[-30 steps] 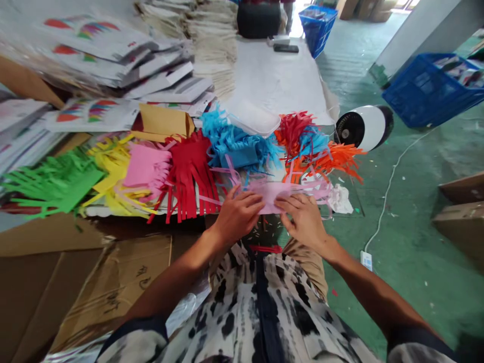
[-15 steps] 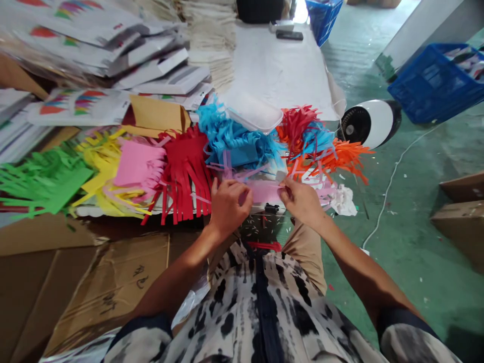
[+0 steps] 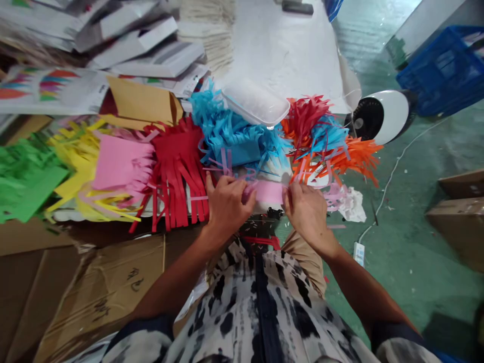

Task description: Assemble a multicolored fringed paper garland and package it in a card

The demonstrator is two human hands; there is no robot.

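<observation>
One long table covered in white sheeting (image 3: 280, 50) stretches ahead of you, with a brown cardboard box marked in dark handwriting (image 3: 113, 282) low on your left. A blue plastic crate (image 3: 434, 80) stands well off to your right, and a rounded black-and-white fan (image 3: 381, 116) sits nearer, beside the table. Along the near edge, left to right, lie fringed paper bundles in green (image 3: 30, 191), yellow, pink, red and blue, with orange farther right; a shallow white plastic tray (image 3: 255, 101) rests against the blue one. Your left hand (image 3: 229, 204) and right hand (image 3: 306, 209) each pinch a side of a pale pink fringed paper strip (image 3: 269, 192), which spans between them at the table's near edge. Crumpled white paper (image 3: 353, 204) lies just beyond your right hand.
</observation>
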